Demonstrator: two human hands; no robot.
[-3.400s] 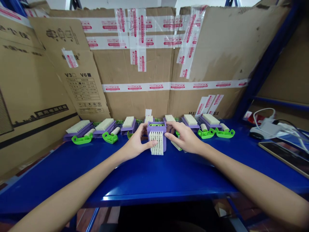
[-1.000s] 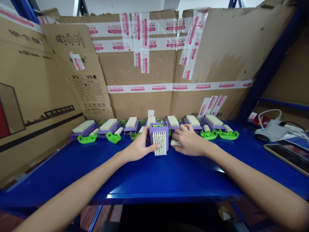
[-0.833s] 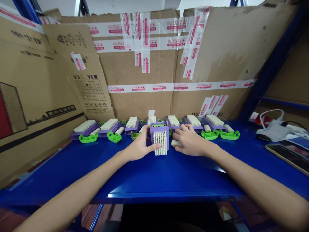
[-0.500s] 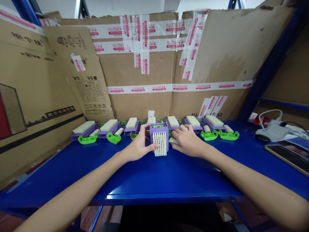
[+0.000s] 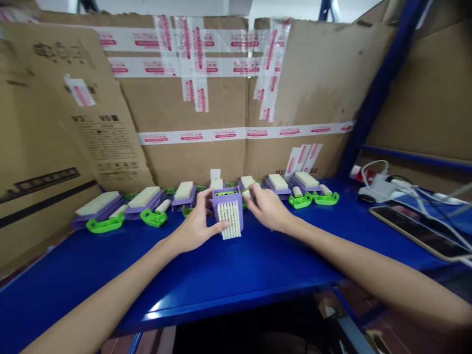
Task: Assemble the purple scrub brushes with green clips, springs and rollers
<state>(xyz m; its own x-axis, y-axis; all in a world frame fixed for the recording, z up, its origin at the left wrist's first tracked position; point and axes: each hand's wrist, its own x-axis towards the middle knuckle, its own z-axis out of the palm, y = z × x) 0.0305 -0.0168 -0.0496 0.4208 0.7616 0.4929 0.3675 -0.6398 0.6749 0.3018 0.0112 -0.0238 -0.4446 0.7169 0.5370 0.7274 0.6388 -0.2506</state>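
My left hand (image 5: 193, 227) grips a purple brush (image 5: 229, 211) that stands on end on the blue table (image 5: 206, 275), white bristles facing me, a green part showing in its top. My right hand (image 5: 266, 208) is closed on a small white roller (image 5: 246, 193) held against the brush's upper right edge. Behind them a row of purple brushes (image 5: 143, 199) lies bristles up, each with a green-handled roller (image 5: 152, 216) in front.
Taped cardboard sheets (image 5: 206, 98) wall in the back and left of the table. At the right lie a flat phone (image 5: 413, 231), a white charger (image 5: 379, 187) and white cables (image 5: 435, 201). A blue shelf post (image 5: 379, 83) rises at the right.
My right hand has lifted the white roller from the table up to the top right of the standing brush. The camera has swung right and the view is slightly blurred.
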